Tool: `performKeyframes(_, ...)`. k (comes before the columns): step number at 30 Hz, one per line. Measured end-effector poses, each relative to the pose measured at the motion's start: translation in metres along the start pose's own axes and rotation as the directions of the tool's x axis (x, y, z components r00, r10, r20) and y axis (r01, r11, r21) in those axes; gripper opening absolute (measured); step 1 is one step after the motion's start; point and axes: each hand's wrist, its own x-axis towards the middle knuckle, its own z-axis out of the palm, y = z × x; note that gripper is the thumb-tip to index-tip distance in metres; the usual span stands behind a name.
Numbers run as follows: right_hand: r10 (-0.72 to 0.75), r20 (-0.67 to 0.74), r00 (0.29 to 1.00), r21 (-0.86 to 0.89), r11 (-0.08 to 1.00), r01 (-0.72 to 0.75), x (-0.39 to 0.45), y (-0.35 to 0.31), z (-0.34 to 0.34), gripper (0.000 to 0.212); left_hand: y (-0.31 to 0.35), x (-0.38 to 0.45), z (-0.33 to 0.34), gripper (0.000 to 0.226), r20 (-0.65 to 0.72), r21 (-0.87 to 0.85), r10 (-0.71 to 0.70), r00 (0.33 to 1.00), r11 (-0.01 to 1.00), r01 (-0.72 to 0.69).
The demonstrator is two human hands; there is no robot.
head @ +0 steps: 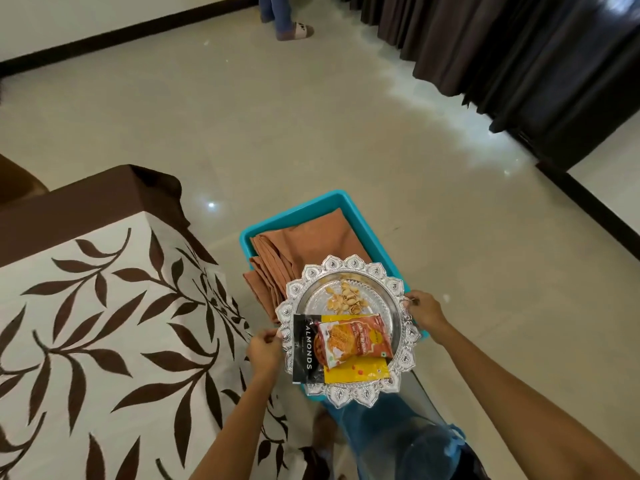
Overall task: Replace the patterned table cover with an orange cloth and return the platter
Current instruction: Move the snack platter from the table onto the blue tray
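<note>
Pale glossy floor tiles (311, 133) run up to dark curtains (519, 46), and just beside the table (69, 209), which wears its cream cover with brown leaves (104, 306), stands a turquoise bin (311, 206) with the soft, folded orange cloth (304, 244) inside. Over this bin the person holds the silver platter (346, 268), the left hand (265, 348) and the right hand (424, 311) each with a closed grip on opposite sides of its scalloped, embossed rim. I judge the platter stiff, smooth and rather slippery, so it should stay level, because the loose nuts (343, 299) and glossy snack packets (349, 344) on it could slide.

patterned cover (104, 306) on table, bin (298, 209) on floor (311, 133)
</note>
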Motion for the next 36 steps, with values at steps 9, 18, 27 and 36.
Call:
performKeyframes(9, 0.012, -0.015, 1.000, -0.027, 1.000, -0.012, 0.005, 0.017, 0.009, 0.025, -0.013, 0.001, 0.006, 0.007, 0.039, 0.011, -0.030, 0.999, 0.999, 0.030)
performKeyframes(18, -0.024, -0.020, 1.000, -0.048, 0.999, 0.023, -0.006, 0.016, 0.011, 0.025, -0.020, -0.006, 0.006, 0.007, 0.023, 0.100, 0.031, 0.999, 0.994, -0.033)
performKeyframes(27, -0.059, -0.109, 0.992, -0.158, 0.987, 0.041, -0.021, 0.015, 0.016, 0.027, -0.017, -0.019, 0.006, 0.017, 0.016, 0.204, 0.137, 0.990, 0.969, -0.137)
performKeyframes(36, -0.238, -0.259, 0.936, -0.444, 0.890, 0.103, -0.044, -0.003, 0.016, 0.030, -0.003, -0.033, 0.008, 0.029, -0.048, 0.334, 0.267, 0.962, 0.913, -0.237)
